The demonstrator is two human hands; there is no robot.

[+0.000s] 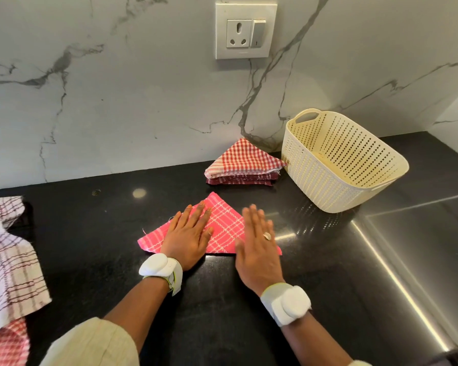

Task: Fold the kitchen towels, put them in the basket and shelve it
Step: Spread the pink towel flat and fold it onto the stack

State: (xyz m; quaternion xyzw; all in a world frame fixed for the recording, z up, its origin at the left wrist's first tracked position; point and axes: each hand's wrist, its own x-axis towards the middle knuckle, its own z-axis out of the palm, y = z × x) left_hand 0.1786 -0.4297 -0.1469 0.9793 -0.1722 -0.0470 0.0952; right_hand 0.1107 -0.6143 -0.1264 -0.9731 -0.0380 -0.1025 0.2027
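Black polished countertop [90, 233] runs below a white marble-veined wall, and nearest the camera both hands lie flat with straight fingers: the left hand [187, 237] presses on a pink checked towel [224, 228] folded into a triangle, the right hand [258, 247] flat over that towel's right corner. Unfolded towels [8, 262] lie heaped at the counter's left edge. Farther back, a stack of folded red-checked towels [242, 165] sits just beside a cream perforated basket [339, 186], with a wall socket [246, 30] above.
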